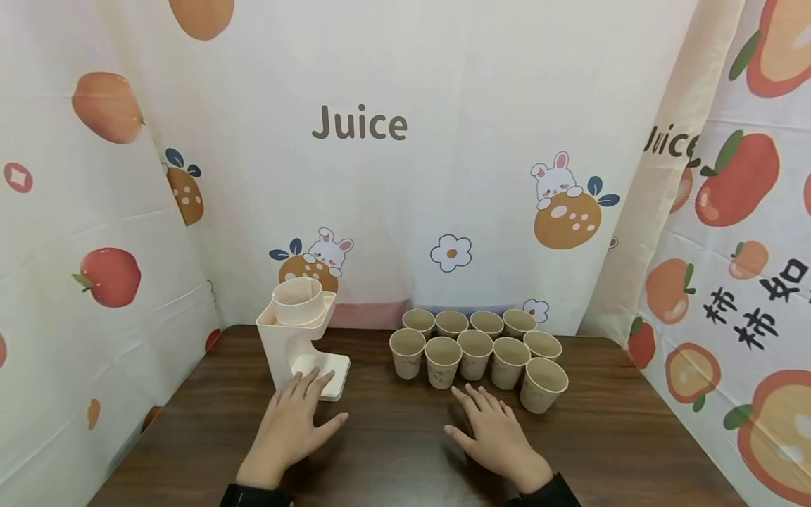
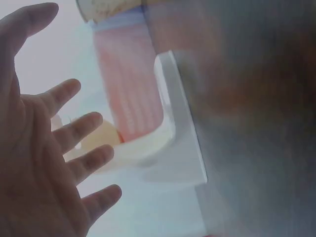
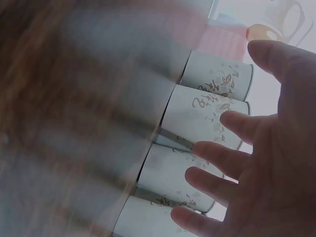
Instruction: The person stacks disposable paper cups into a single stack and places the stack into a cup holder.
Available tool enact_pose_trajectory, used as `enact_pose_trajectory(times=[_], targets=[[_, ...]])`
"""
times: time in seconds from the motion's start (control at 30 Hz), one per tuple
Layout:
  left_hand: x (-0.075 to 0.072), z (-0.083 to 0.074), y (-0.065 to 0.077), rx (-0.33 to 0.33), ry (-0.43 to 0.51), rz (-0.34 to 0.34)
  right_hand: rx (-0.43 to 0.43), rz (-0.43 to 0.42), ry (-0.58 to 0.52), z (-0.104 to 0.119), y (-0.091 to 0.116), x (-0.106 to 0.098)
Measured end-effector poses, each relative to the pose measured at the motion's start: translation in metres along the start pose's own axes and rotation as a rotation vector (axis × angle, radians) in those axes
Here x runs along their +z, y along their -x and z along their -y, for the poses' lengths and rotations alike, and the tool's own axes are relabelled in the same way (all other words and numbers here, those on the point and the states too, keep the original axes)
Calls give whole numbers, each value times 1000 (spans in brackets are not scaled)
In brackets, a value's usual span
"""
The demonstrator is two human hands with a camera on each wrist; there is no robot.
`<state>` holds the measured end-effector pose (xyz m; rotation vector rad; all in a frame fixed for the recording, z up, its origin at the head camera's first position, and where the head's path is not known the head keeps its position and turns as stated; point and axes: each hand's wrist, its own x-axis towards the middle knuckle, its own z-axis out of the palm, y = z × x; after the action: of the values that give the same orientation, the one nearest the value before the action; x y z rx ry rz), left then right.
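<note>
The left hand (image 1: 291, 426) and right hand (image 1: 497, 438) are empty and spread out. Upright cups (image 1: 443, 370) stand near the table's (image 1: 393, 458) far edge, just past the right hand; the white stand (image 1: 277, 352) is by the left.

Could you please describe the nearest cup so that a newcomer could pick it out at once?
On the brown table, look right of the white stand to the group of cups. At the group's right end is the nearest cup. It stands closer to the person than any other cup.
</note>
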<state>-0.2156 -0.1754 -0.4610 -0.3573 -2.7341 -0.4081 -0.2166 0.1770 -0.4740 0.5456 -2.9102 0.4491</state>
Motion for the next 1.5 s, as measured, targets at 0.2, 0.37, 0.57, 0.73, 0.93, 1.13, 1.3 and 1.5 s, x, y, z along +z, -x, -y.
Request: enact_pose_trajectory(times=[0.2, 0.37, 0.57, 0.73, 0.93, 1.13, 1.3, 1.5], targets=[[-13, 12, 2, -34, -11, -6, -36, 3, -1, 4, -3, 1], [-23, 19, 2, -58, -6, -28, -54, 8, -1, 8, -5, 1], [-29, 31, 1, -32, 35, -118, -73, 25, -13, 13, -7, 1], [-30, 45, -1, -71, 105, -199, -90, 52, -27, 17, -10, 2], [-29, 58, -2, -155, 170, -255, -110, 78, -41, 21, -11, 3], [-26, 66, -4, -228, 244, -283, -132, 82, -40, 27, -13, 4], [-23, 71, -10, -271, 340, -280, -151, 87, -32, 30, -16, 8], [-16, 74, -21, -353, 472, -260, -176, 92, -32, 35, -20, 10]])
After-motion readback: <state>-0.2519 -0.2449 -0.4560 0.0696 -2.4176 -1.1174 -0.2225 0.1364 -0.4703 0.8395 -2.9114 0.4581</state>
